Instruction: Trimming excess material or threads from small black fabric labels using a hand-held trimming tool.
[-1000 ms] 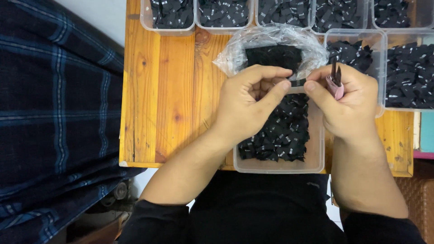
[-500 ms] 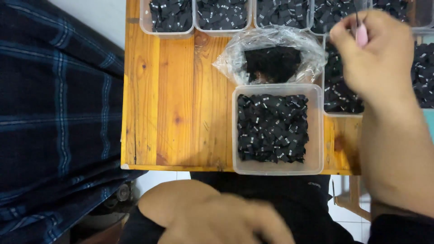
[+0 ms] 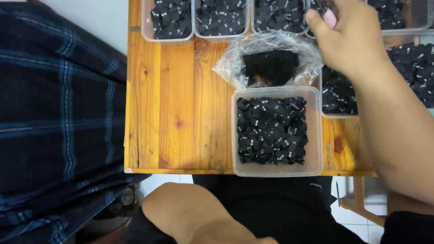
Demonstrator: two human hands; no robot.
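Note:
My right hand (image 3: 352,40) reaches over the back right of the wooden table (image 3: 181,113), closed on a small pink-handled tool (image 3: 331,18) above a clear tub of black tags (image 3: 337,97). Nearer me, at the table's front edge, stands another clear plastic tub (image 3: 315,135), full of small black fabric tags with white marks. Just behind it lies a crumpled clear plastic bag (image 3: 235,63) with more black pieces inside. Of my left arm, only the forearm (image 3: 190,214) shows, low over my lap; the hand itself is below the picture's edge.
A row of clear tubs (image 3: 172,20) filled with black tags lines the table's back edge, and more stand at the right (image 3: 416,68). A dark plaid cloth (image 3: 58,122) hangs to the left of the table. The left half of the tabletop is bare wood.
Both hands left the front tub. My right hand carried the pink tool up to the back right, and my left hand dropped down to my lap and out of view.

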